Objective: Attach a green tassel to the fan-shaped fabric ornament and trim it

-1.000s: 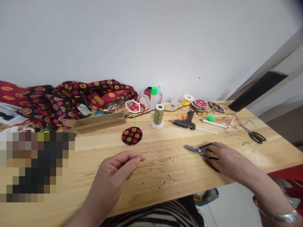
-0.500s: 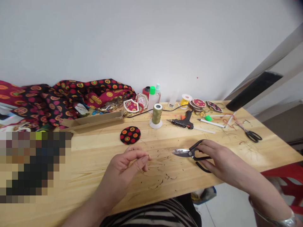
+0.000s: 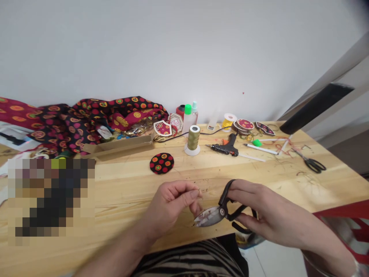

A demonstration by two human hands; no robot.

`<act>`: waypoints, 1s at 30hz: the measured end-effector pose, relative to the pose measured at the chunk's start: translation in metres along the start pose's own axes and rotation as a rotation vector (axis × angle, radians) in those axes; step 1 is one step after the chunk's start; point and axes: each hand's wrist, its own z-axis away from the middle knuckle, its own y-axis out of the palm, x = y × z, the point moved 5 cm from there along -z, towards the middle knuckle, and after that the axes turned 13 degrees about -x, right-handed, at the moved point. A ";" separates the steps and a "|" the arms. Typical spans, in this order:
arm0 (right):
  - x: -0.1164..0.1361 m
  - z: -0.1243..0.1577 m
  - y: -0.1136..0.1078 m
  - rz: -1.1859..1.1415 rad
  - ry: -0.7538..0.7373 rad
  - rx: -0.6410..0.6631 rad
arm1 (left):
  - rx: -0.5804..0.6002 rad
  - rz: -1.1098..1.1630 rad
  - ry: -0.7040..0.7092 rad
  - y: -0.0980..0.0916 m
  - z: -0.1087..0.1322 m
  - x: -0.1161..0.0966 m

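Observation:
Near the table's front, my left hand [image 3: 180,204] has thumb and forefinger pinched together. A tiny yellowish tip shows at the fingertips, too small to name. My right hand [image 3: 262,211] grips black-handled scissors [image 3: 211,216] with its fingers through the handle loops. Their blades point left and down, just below and beside my left fingertips. Beyond my left hand, a round black patch [image 3: 162,163] with red and yellow flower patterns lies flat. A spool of olive-gold thread [image 3: 193,138] stands upright behind it.
A black glue gun [image 3: 227,146], a white pen [image 3: 261,148] and a second pair of scissors [image 3: 314,165] lie to the right. Patterned cloth [image 3: 69,119] and an open cardboard box [image 3: 123,148] are at the back left. Bottles [image 3: 188,119] stand by the wall.
My right hand has brought the scissors left and down, close to my left fingertips, turning the blades downward. My left hand has shifted slightly right, still pinched. The view has moved a little.

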 end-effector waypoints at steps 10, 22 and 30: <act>-0.108 0.034 -0.027 0.391 0.365 -0.167 | -0.216 0.155 0.019 -0.025 0.002 -0.005; -0.102 0.018 -0.016 0.554 0.273 -0.381 | -0.304 0.185 -0.065 -0.027 0.005 -0.001; -0.071 -0.015 0.018 0.569 0.154 -0.337 | -0.322 0.152 -0.058 -0.031 0.009 0.000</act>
